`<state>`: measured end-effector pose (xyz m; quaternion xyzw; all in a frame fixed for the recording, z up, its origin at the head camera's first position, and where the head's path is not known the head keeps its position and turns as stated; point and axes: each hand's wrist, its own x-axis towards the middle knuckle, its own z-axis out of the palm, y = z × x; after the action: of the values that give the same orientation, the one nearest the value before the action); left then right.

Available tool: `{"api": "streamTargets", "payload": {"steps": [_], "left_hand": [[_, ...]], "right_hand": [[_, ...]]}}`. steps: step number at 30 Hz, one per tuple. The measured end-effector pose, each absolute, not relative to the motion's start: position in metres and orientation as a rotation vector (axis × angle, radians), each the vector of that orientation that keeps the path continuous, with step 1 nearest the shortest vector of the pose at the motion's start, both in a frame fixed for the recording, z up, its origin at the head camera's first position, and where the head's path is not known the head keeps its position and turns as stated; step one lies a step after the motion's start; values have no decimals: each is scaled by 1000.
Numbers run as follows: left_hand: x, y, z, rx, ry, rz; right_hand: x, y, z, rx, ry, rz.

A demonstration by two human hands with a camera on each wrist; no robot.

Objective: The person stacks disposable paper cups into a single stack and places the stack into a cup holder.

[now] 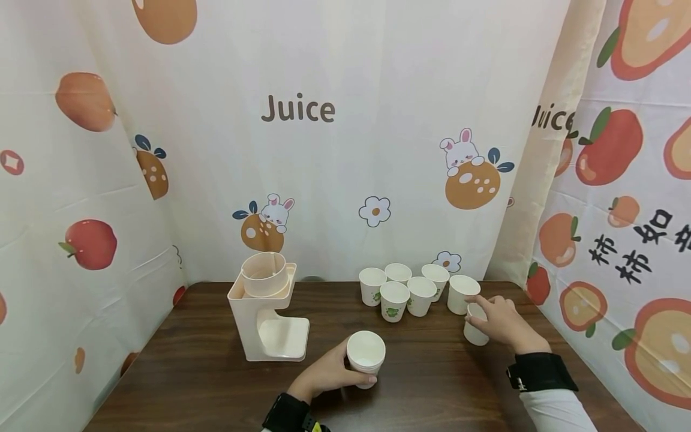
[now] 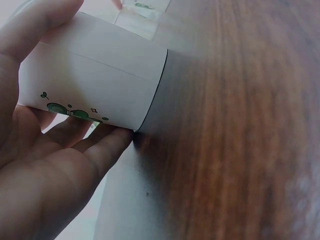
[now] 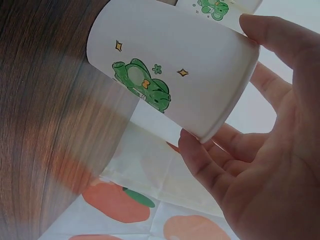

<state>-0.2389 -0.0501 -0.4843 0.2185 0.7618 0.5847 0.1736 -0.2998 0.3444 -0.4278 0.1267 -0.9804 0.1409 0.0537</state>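
Near the front of the table my left hand (image 1: 337, 371) grips a white paper cup (image 1: 366, 354). Thumb and fingers curl round its side, and it stands upright with its mouth up. Green printing shows low on that cup (image 2: 85, 75) in the left wrist view, where its base is right at the tabletop. At the right, my right hand (image 1: 504, 321) holds another paper cup (image 1: 476, 330) by the rim from above. In the right wrist view, thumb and fingertips sit on opposite sides of that cup's rim, and a green cartoon animal marks the cup (image 3: 165, 70).
Several more paper cups (image 1: 394, 300) stand grouped at the back of the dark wooden table (image 1: 421, 390). To the left is a cream-coloured stand (image 1: 245, 330) with a round container (image 1: 264, 276) on top. Fruit-printed curtains (image 1: 335, 168) enclose the back and sides.
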Motion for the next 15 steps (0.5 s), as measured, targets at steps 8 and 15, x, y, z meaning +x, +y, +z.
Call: {"api": "streamTargets", "payload": {"steps": [8, 15], "left_hand": [[-238, -50, -485, 612, 2146, 1671], [-238, -50, -485, 607, 2144, 1685]], "right_hand": [[-296, 340, -423, 411, -2961, 421], [-291, 334, -410, 445, -2942, 411]]}}
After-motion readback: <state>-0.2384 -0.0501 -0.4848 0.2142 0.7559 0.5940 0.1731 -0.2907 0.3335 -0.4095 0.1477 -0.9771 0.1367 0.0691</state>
